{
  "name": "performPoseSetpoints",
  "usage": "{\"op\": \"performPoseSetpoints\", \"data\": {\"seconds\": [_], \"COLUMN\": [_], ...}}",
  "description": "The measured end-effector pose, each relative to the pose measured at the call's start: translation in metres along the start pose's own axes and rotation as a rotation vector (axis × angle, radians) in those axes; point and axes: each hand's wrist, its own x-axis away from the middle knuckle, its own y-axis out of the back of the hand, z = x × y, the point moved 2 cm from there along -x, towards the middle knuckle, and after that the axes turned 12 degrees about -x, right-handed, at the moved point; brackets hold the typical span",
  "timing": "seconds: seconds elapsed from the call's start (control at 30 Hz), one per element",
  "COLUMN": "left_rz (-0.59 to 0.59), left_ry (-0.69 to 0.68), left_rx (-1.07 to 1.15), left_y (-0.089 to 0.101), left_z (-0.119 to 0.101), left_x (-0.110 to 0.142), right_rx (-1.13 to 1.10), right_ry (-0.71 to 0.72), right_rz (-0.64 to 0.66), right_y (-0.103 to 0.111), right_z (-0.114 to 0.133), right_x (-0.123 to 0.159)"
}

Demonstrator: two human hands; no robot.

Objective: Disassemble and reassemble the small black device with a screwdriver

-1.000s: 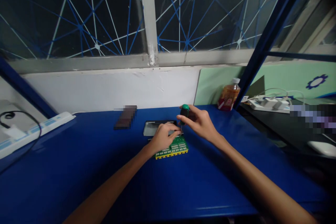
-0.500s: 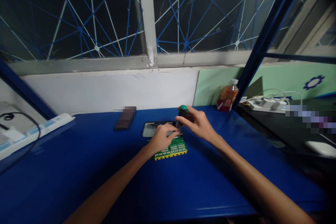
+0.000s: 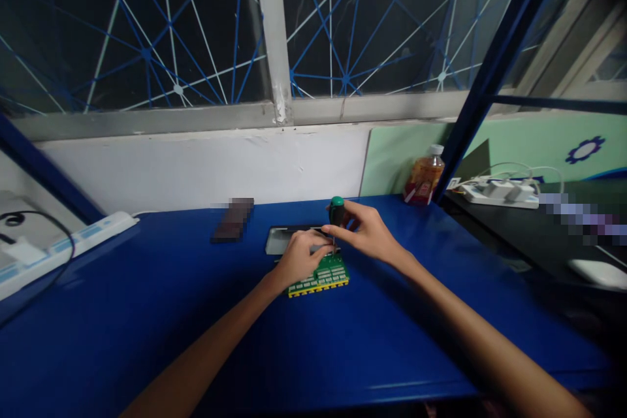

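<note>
From where I stand, the green board (image 3: 333,268) lies flat on the blue table (image 3: 255,346), its yellow-toothed edge turned toward the person. The right hand (image 3: 369,232) holds a screwdriver (image 3: 336,212), thumb and fingers closed around its dark, green-capped handle above the far right corner of the board. The screwdriver stands nearly upright, its thin shaft pointing down to that corner; I can't make out whether the tip is seated in anything. The left hand (image 3: 301,256) comes over the board from the left and covers part of it, thumb and fingers bunched narrow beside the shaft; whether they pinch something small there I cannot tell. Just beyond the board sits a shallow dark-rimmed tray (image 3: 277,241) with a grey inside, partly hidden by the left hand. Farther back and to the left of the board lies a dark slab (image 3: 238,225), partly blurred out. Well left of the board a white power strip (image 3: 105,232) runs along the table. Beyond the board to the right, a white-capped bottle (image 3: 424,179) stands near a blue post (image 3: 463,134), and past that, farther right of the board, another strip (image 3: 499,196) carries plugs and cables.
</note>
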Motion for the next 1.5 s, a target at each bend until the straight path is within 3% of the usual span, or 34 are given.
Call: {"op": "performPoseSetpoints", "data": {"seconds": [0.37,0.57,0.73,1.2,1.37,1.5], "left_rz": [-0.023,-0.072,-0.027,-0.006,-0.083,-0.026], "left_ry": [0.009,0.037,0.007,0.0,0.027,0.002], "left_rx": [-0.058,-0.052,-0.007,0.054,0.002,0.013], "left_y": [-0.001,-0.003,-0.003,-0.006,-0.003,-0.003], "left_z": [0.004,0.003,0.002,0.001,0.001,0.0], "left_x": [0.003,0.002,0.002,0.002,0.001,0.001], "right_rx": [-0.268,-0.171,-0.158,-0.252,-0.264,-0.271], "right_ry": [-0.065,-0.081,-0.071,-0.142,-0.133,-0.149], "right_rz": [0.037,0.042,0.03,0.021,0.043,0.071], "right_y": [-0.002,-0.008,-0.009,-0.014,-0.014,-0.015], "right_z": [-0.007,-0.004,-0.006,-0.014,-0.013,-0.012], "right_x": [0.0,0.003,0.003,0.003,0.004,0.005]}}
